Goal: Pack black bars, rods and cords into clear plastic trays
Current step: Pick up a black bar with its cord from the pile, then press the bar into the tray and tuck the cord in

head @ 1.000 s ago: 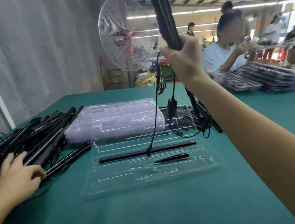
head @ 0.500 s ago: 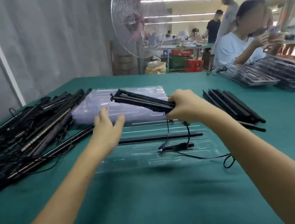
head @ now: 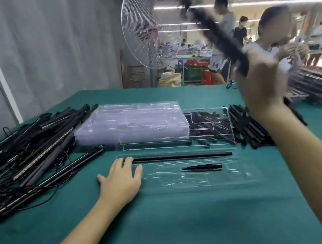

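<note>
Head view: your left hand [head: 121,181] lies flat on the green bench [head: 173,226] at the 9 o'clock edge of the clear tray [head: 208,180], fingers [head: 127,162] straight and holding nothing. Your right hand [head: 261,88], raised at 2 o'clock, grips a blurred black bar [head: 220,35] that points toward 11 o'clock. A long black rod [head: 183,156] and a short black piece [head: 202,167] lie in the tray

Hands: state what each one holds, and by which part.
Right hand grips the black bar by its lower part; left hand lies flat, holding nothing.

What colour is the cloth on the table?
The table cloth is teal green, clear in the head view.
</note>
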